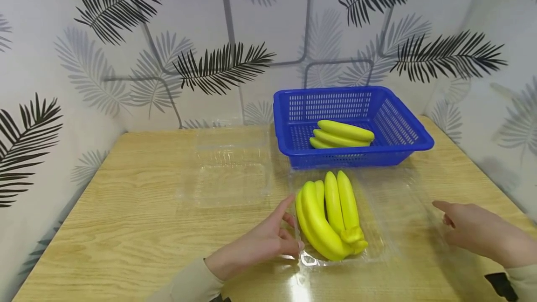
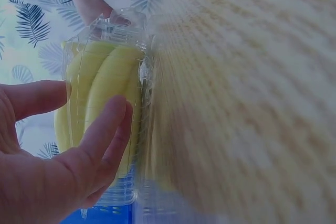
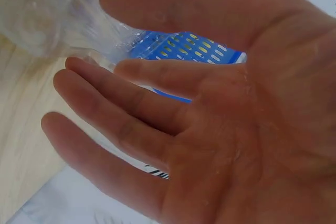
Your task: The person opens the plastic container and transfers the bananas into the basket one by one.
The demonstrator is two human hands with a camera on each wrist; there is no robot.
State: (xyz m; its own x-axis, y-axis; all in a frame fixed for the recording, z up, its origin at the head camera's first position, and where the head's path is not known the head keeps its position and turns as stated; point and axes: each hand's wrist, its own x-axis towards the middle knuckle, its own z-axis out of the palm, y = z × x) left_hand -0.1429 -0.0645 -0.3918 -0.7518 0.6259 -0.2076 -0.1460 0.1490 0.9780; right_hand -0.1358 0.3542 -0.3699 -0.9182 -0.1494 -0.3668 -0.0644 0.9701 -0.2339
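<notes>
A bunch of yellow bananas lies in a clear plastic clamshell box, its stem end towards me. My left hand is at the box's left wall; in the left wrist view its thumb and extended fingers rest along that side, the bananas showing through the plastic. To the right of the box, my right hand hovers with nothing in it. The right wrist view shows its fingers spread loosely beside clear plastic, the box's lid side.
Behind the box stands a blue perforated basket with more bananas inside. Another clear plastic box sits to the left on the wooden table. A leaf-patterned wall closes off the back and sides.
</notes>
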